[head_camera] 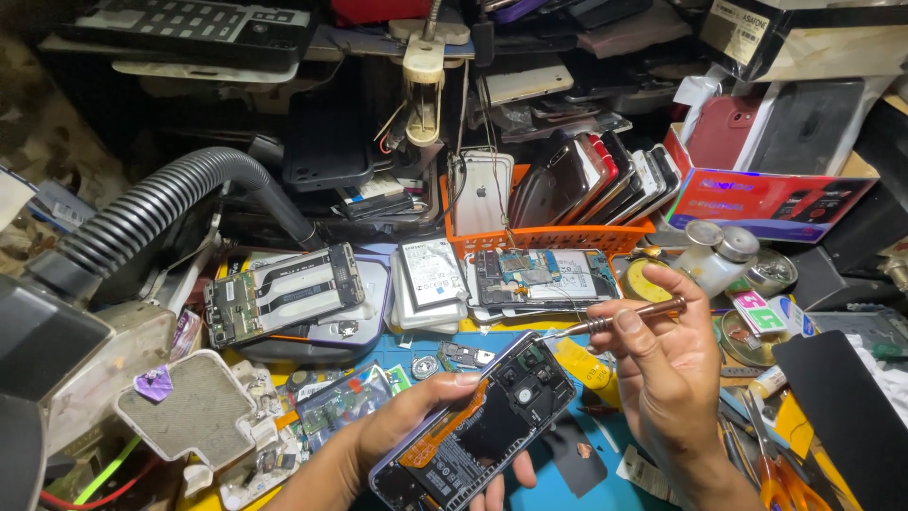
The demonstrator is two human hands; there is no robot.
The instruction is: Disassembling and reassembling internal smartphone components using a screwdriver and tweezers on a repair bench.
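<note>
Blue mat [567,478] beneath, your left hand [397,435] clasps the opened phone [473,431] from below, its long axis running lower-left to upper-right. Your right hand [667,369] pinches a copper-handled screwdriver [615,320], tip aimed left, poised just above the phone's upper-right camera end.
</note>
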